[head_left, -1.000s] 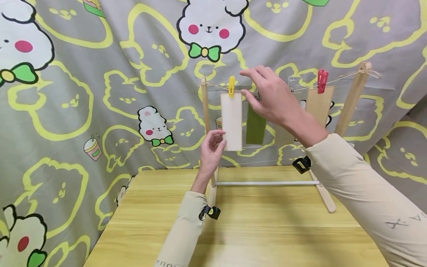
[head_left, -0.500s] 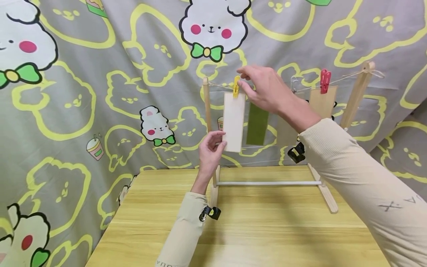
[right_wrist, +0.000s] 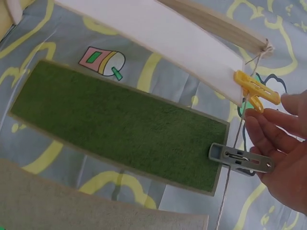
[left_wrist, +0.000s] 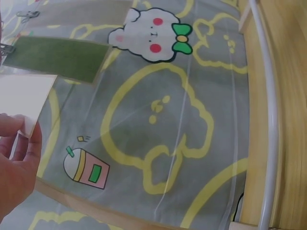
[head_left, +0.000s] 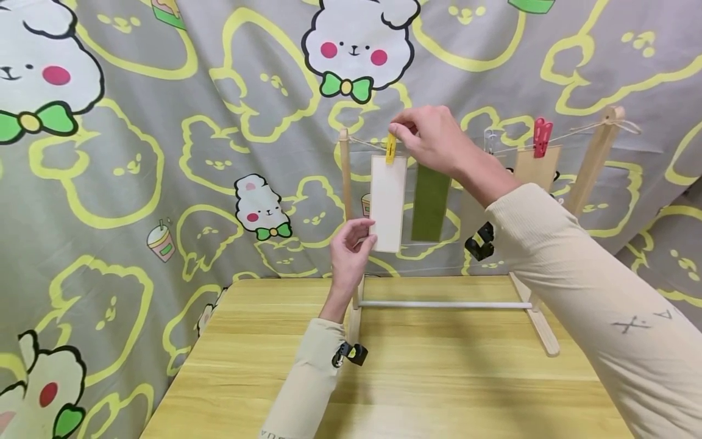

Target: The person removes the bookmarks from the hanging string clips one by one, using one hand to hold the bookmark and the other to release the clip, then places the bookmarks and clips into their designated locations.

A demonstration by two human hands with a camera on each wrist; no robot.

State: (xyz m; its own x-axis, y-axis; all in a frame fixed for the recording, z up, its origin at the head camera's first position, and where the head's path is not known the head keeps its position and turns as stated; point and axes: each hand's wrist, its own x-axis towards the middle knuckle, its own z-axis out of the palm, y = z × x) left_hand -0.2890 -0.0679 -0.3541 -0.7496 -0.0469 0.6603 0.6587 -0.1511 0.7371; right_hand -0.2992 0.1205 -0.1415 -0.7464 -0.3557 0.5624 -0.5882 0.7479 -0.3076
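A white rectangular card (head_left: 388, 204) hangs from the string under a yellow clothespin (head_left: 391, 148). My left hand (head_left: 350, 251) pinches the card's lower left edge; in the left wrist view the thumb lies on the card's face with fingers behind. Up at the string, my right hand (head_left: 433, 137) has thumb and fingertips on the handles of the clothespin. In the right wrist view the clothespin (right_wrist: 254, 90) sits over the string at the card's top corner. Beside it a green card (right_wrist: 120, 124) hangs from a grey clothespin (right_wrist: 240, 159), close below the right hand's fingers.
The string (head_left: 576, 129) runs between two wooden posts (head_left: 595, 161) of a stand with a white lower bar (head_left: 444, 304). A tan card (head_left: 537, 167) under a red clothespin (head_left: 542, 137) hangs at the right. The stand rests on a wooden table (head_left: 439, 378) before a patterned curtain (head_left: 307, 122).
My right hand, at first apart from the yellow clothespin, has come to it and taken its handles between thumb and fingers. My left hand stays at the white card. The head view has shifted slightly.
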